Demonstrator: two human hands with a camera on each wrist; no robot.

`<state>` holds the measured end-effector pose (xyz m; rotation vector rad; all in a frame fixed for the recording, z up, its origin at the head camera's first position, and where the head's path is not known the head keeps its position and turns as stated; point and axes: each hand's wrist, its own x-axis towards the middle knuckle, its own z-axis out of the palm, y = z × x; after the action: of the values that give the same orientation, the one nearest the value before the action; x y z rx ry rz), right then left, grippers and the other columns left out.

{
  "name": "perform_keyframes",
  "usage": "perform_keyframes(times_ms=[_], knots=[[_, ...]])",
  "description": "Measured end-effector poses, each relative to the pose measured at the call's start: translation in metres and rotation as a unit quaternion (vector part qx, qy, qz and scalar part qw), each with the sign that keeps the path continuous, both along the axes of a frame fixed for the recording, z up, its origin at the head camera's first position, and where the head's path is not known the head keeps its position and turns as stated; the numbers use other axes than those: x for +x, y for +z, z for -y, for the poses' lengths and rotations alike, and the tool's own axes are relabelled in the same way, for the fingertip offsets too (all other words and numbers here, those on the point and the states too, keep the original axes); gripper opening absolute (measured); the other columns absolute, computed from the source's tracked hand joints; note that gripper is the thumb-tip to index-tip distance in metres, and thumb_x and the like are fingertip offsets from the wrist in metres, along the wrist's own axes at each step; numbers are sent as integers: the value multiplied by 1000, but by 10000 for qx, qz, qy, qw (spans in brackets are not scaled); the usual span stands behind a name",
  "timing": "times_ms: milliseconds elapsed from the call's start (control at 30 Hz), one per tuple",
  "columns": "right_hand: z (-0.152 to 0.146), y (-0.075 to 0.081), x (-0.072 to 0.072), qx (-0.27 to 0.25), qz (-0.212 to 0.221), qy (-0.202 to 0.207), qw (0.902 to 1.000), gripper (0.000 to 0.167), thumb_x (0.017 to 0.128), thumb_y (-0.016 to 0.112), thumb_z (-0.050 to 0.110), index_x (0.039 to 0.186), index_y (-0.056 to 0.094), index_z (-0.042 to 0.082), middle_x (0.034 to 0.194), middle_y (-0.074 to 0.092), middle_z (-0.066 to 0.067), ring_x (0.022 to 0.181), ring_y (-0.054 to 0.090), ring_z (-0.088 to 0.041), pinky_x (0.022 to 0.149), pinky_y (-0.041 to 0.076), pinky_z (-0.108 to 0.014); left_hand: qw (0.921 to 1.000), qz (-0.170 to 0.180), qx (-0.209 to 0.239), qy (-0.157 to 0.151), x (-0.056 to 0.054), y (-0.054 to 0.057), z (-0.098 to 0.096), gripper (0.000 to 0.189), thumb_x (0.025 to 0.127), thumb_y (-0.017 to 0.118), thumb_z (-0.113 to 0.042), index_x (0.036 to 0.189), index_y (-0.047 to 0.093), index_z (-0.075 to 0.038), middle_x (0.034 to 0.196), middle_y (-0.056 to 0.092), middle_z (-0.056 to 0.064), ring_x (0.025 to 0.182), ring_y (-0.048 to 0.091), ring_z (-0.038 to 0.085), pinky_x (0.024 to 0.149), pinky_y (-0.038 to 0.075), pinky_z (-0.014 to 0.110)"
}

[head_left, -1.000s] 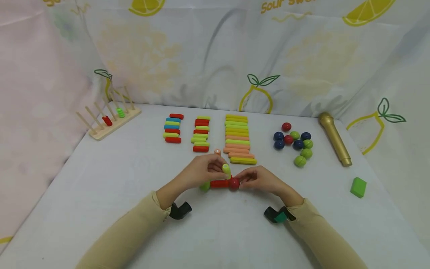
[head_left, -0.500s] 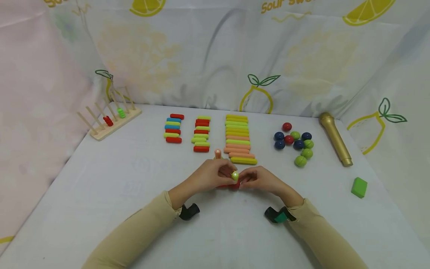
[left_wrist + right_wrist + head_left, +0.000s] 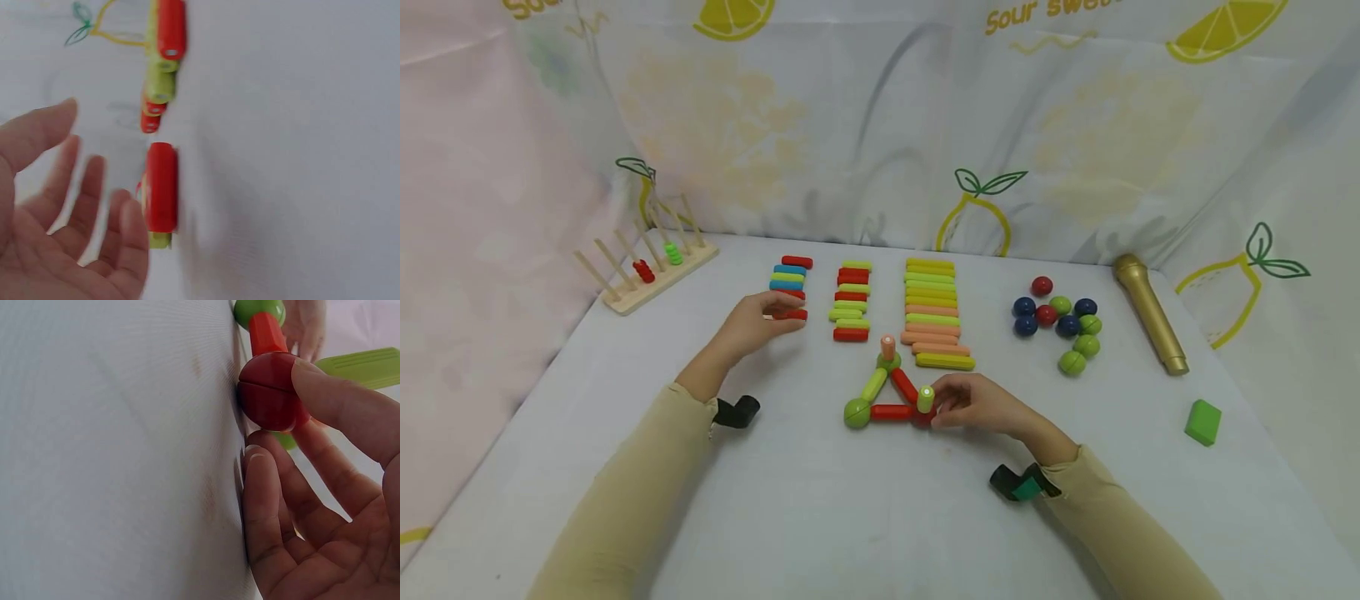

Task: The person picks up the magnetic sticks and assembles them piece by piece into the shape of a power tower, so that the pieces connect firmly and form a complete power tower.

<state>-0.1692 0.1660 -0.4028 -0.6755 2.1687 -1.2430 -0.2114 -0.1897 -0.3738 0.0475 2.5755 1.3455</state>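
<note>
While the right hand (image 3: 976, 403) pinches a red ball (image 3: 265, 395), the left hand (image 3: 747, 328) is spread. Near that hand lies a red stick (image 3: 162, 187).

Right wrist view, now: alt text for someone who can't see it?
A right hand holds a red ball with thumb and fingers beside a white tabletop, which fills the left of the frame. A red rod joins it to a green ball above; a light green rod juts right. Part of the left hand shows behind.

White table (image 3: 880, 517), coloured sticks (image 3: 852, 297), balls (image 3: 1046, 315), gold microphone (image 3: 1150, 312)
</note>
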Motion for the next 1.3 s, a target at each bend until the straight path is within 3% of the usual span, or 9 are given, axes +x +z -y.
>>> perform_keyframes(times_ms=[100,267,433,600,700,800,967,1100,1300], knots=[[-1,-1,0,48,-40,-13,10000,29,82,71,12,108,62,2,91,61,-5,79,54,-21,66,46,-24,9988,455,13,197,-11,-2,10,48,89,63,-28,133,49,-12,137,40,13,121,36,33,95,38,47],[-2,-1,-1,52,-89,11,9999,27,83,71,13,106,62,2,90,60,-5,79,54,-21,66,45,-24,9972,545,-493,169,-21,-6,10,44,90,62,-22,132,51,-10,136,38,17,118,35,33,95,38,46],[-1,-1,0,41,-55,12,10000,28,83,71,13,107,62,3,91,60,-4,79,54,-21,66,46,-25,9916,748,-1042,180,-22,-12,6,41,91,60,-17,130,52,-7,125,45,18,112,40,33,92,41,43],[-2,0,0,106,-76,-5,9999,27,83,71,14,106,62,4,90,60,-4,79,54,-21,66,45,-25,9900,806,-1158,30,-18,-13,2,40,91,60,-18,128,53,-5,119,49,17,106,43,31,88,43,39],[-2,1,1,94,-62,-4,9999,27,83,71,13,106,62,3,90,60,-5,78,53,-21,65,45,-25,9934,721,-858,-227,-10,-9,-4,41,92,59,-19,129,51,-4,120,49,16,107,44,30,88,43,39],[-2,3,2,107,-34,-33,9999,26,83,71,13,105,62,3,89,60,-5,78,53,-21,65,45,-25,9963,541,-90,-662,5,-1,-18,41,91,62,-21,126,50,-4,120,52,14,106,50,28,90,44,39],[-3,3,2,125,-21,-49,9999,26,83,71,13,105,62,3,89,60,-4,78,53,-20,65,45,-25,9796,164,885,-1796,36,9,-45,32,87,66,-15,112,50,-3,108,58,11,97,60,22,86,48,35],[-1,2,1,67,-2,-25,10000,26,83,71,13,106,62,3,90,60,-5,77,54,-21,65,45,-25,9668,-4,959,-2369,52,6,-59,25,85,67,-8,105,52,-5,102,59,6,93,62,18,82,50,29],[-1,4,0,54,-36,28,10000,28,83,70,13,108,62,3,94,62,-5,80,56,-21,67,47,-26,9629,-167,694,-2601,61,-4,-65,23,85,67,-8,104,55,-8,99,60,0,94,60,15,84,49,27]])
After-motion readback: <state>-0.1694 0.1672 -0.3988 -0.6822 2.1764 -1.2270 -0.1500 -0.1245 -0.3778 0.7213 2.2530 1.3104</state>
